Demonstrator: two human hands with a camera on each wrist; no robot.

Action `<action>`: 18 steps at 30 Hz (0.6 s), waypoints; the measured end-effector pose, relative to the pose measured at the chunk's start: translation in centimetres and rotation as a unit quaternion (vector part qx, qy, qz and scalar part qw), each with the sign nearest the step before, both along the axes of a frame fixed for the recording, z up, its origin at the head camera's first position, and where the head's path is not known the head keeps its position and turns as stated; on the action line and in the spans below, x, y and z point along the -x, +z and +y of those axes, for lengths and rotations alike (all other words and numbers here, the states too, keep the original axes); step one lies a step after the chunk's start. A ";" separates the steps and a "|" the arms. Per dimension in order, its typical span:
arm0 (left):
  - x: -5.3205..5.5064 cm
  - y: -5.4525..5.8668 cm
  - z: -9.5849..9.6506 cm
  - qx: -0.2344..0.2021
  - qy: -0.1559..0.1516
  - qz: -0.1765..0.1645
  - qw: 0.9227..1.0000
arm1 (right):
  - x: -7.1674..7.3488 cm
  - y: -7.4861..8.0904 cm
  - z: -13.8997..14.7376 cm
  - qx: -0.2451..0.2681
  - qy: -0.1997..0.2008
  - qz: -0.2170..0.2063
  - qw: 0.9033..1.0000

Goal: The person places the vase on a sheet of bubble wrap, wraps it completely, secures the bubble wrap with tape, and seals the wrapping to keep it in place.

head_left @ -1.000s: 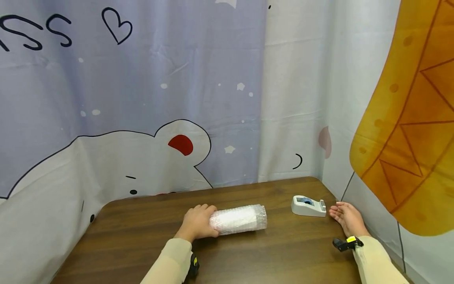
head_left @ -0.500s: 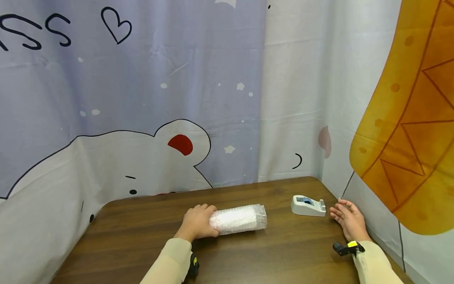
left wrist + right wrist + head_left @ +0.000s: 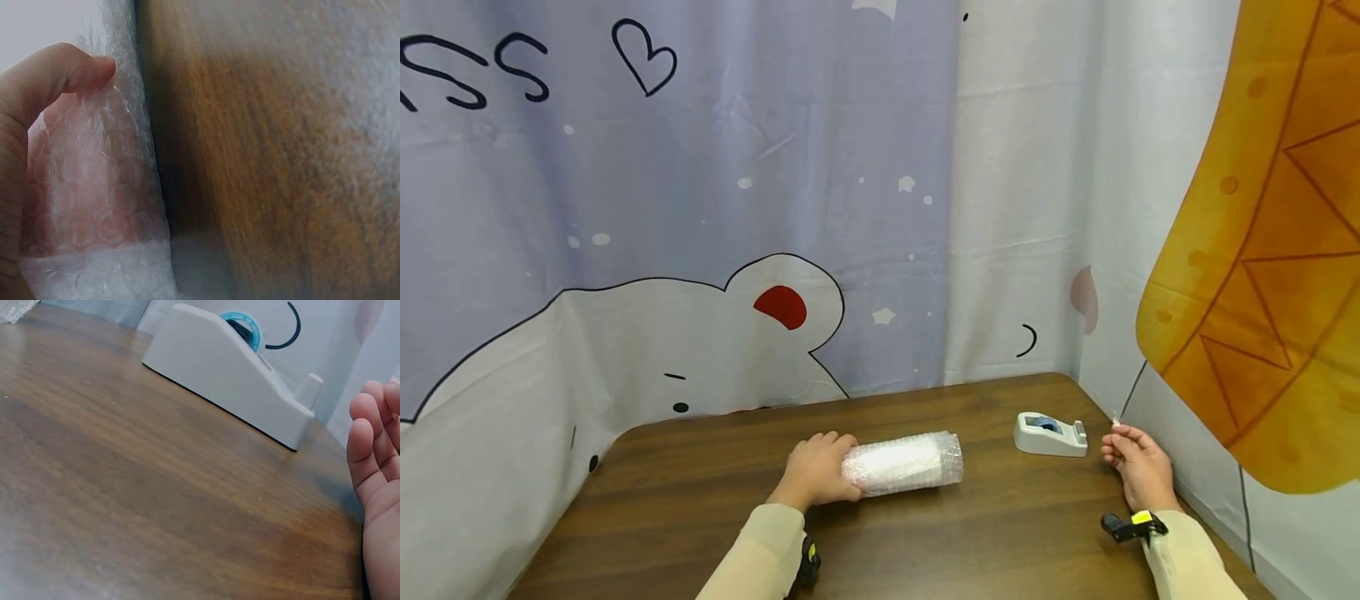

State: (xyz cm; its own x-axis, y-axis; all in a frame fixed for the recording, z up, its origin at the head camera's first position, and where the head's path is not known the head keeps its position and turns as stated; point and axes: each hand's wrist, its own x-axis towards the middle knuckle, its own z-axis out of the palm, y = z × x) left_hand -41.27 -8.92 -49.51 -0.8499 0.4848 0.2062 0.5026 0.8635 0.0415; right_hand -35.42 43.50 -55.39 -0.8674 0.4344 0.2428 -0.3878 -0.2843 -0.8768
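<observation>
A bubble-wrapped cylinder [image 3: 908, 463] lies on its side on the table, its wrap clear over something white and pinkish. My left hand [image 3: 815, 473] grips its left end; in the left wrist view the thumb [image 3: 84, 70] presses onto the bubble wrap [image 3: 94, 181]. Just right of a white tape dispenser [image 3: 1051, 435], my right hand [image 3: 1141, 471] pinches a small clear piece of tape [image 3: 1116, 419] between thumb and forefinger. The other fingers [image 3: 360, 440] are bent loosely. A blue-cored roll [image 3: 244, 328] sits in the dispenser.
The brown wooden table [image 3: 955, 533] has a rounded far edge. A printed curtain [image 3: 880, 208] hangs behind it and along both sides, close to my right hand.
My right hand has turned slightly and its fingertips have drawn together, with the clear tape piece now showing above them. The left hand and the wrapped cylinder stay put.
</observation>
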 end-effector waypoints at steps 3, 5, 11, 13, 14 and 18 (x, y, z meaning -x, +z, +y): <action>0.0 0.0 0.0 -0.001 0.000 -0.005 1.000 | -0.1 0.1 -0.3 -0.015 -0.015 -0.015 1.000; -0.1 0.1 0.0 0.000 0.001 -0.006 1.000 | -0.2 0.1 -0.6 -0.021 -0.021 -0.020 0.999; -0.1 0.1 0.0 0.000 0.002 -0.002 1.000 | -0.5 0.5 -2.2 -0.046 -0.063 -0.057 0.995; -0.1 0.2 0.1 -0.001 0.002 -0.003 1.000 | -0.6 0.6 -2.8 -0.052 -0.080 -0.072 0.993; -0.1 0.2 0.1 -0.001 0.001 -0.004 1.000 | -0.7 0.7 -3.1 -0.054 -0.087 -0.077 0.992; -0.1 0.2 0.1 -0.001 0.000 -0.005 1.000 | -0.9 0.8 -4.4 -0.054 -0.107 -0.078 0.990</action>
State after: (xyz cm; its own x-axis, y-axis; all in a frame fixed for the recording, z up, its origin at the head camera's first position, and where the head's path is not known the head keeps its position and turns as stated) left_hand -41.12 -8.82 -49.26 -0.8522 0.4837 0.1995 0.5016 0.8637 0.0485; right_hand -34.48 39.07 -54.61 -0.7886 0.5913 0.1686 -0.2865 -0.1109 -0.9516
